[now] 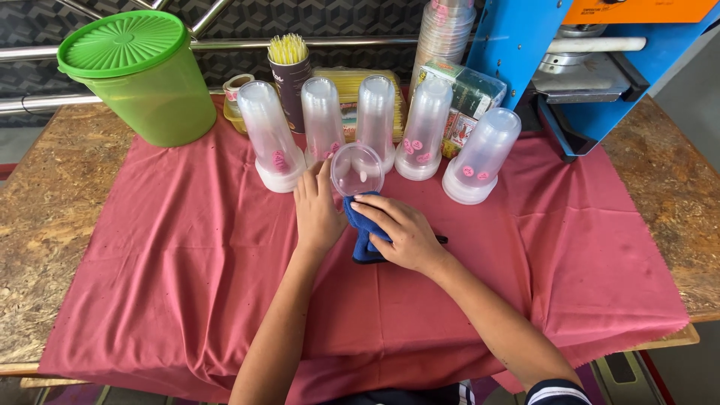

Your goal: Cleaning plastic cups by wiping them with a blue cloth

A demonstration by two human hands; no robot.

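My left hand [318,211] grips a clear plastic cup [357,169] that lies on its side, its round mouth facing me. My right hand [401,231] presses a blue cloth [361,232] against the cup's lower side. Both hands rest over a red cloth [187,255] spread on a chipboard table [45,202]. Just behind the hands, several stacks of upside-down clear cups [271,139] with pink stickers stand in a row.
A green lidded tub [142,75] stands at the back left. A dark cup of yellow straws [289,75], packets of straws [349,82], a tall cup stack [444,34] and a blue sealing machine [570,67] line the back.
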